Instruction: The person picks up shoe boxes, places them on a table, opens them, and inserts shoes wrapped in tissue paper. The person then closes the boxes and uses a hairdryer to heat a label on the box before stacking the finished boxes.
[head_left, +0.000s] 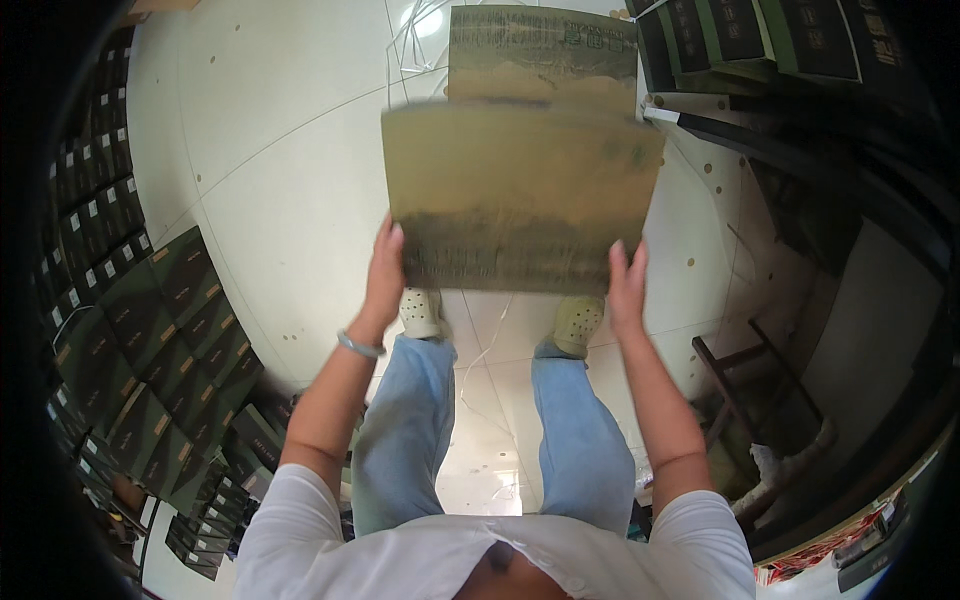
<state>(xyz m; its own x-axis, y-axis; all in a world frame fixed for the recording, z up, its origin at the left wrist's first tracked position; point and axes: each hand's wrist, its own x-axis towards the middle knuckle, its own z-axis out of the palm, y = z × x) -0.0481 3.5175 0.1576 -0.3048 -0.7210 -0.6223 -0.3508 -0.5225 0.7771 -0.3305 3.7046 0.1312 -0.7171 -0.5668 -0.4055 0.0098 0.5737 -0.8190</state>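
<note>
Between my two hands is a wide olive-gold carton (520,190) with a darker printed band along its near side. My left hand (386,265) grips its left edge near the lower corner, thumb on the face. On the opposite edge my right hand (628,280) holds it the same way. The fingers beneath are hidden, and how deep the carton is I cannot tell. It is slightly blurred, above the floor in front of my shoes. Just beyond it, partly covered, is a second carton (545,50) with similar olive print and a dark upper band.
Dark green boxes (190,330) are stacked along the left. More dark boxes (735,35) stand at the far right, above a dark ledge (760,130). A brown stool frame (765,365) is by my right arm. White straps (415,50) lie on the tiled floor (270,190).
</note>
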